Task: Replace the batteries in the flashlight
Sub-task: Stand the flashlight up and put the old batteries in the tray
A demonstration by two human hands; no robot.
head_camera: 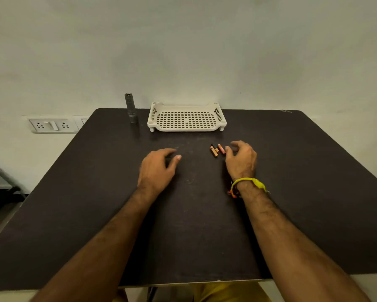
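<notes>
Both my forearms reach across the dark counter (96,192). My left hand (157,168) rests released, empty. My right hand (240,160), loosely curled and holding nothing, hovers beside small batteries (217,150) at one o'clock, possibly three. Farther off, an empty white tray (186,127) at twelve; the flashlight (130,107) stands upright, closed, at eleven. I judge nothing begun: fetch it, unscrew it.
</notes>
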